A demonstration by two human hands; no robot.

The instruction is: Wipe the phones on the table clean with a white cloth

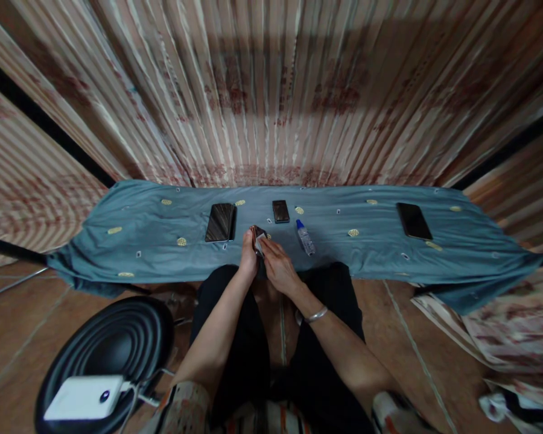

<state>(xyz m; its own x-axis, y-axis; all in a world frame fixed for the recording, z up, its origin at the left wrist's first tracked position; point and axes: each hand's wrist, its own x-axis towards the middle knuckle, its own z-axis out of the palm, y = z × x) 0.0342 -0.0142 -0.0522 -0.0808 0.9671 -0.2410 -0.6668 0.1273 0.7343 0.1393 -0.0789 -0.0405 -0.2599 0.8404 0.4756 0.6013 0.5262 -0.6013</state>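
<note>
Power bank point(85, 396) sits on the black stool point(113, 343), lower L of frame. Near ctr, our L hand point(248, 254) grips a small dark device point(257, 230), prob. a phone; our R hand point(278, 265) holds a white wipe point(259, 243) against it. Hard rubbing w/ a loose L grip could drop it off the table edge point(172, 274). R of ctr, the blue-capped bottle point(306, 240) could leak if poorly sealed.

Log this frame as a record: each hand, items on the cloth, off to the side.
left hand: the left hand holds a small dark device
right hand: the right hand has its fingers at a pale wipe against that device
on teal cloth: blue-capped bottle, three dark flat objects
bottle pose: lying down
side: white power bank on black stool
</note>
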